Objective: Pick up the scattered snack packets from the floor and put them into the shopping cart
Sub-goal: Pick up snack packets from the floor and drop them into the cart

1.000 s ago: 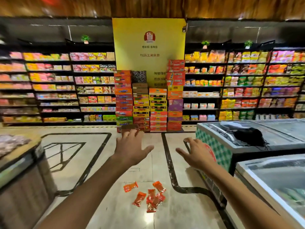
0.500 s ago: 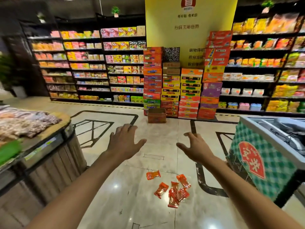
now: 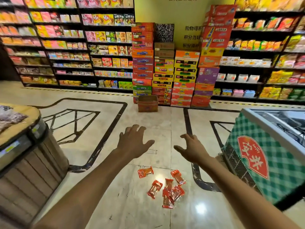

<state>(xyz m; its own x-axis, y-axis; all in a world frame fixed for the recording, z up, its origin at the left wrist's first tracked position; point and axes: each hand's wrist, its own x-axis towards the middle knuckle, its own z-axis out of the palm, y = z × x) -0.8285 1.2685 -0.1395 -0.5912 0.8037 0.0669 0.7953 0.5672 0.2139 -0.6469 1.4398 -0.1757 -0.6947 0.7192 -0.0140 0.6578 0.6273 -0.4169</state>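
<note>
Several orange-red snack packets [image 3: 168, 190] lie scattered on the shiny marble floor just below my arms; one packet [image 3: 145, 172] lies a little apart at the upper left of the pile. My left hand [image 3: 134, 142] is stretched out palm down above the floor, fingers spread, holding nothing. To its right my right hand [image 3: 191, 148] reaches forward the same way, fingers apart and empty. Both hands hover above and beyond the packets without touching them. No shopping cart is in view.
A wooden display stand [image 3: 31, 156] with bagged goods is at the left. A chest freezer [image 3: 267, 156] with a green checked side stands at the right. An open cardboard box [image 3: 148, 103] sits before stacked cartons [image 3: 179, 75] and stocked shelves at the back.
The view has tilted down and turned left, so the packets sit nearer the centre and the freezer has slid right. Both hands stay open and outstretched.
</note>
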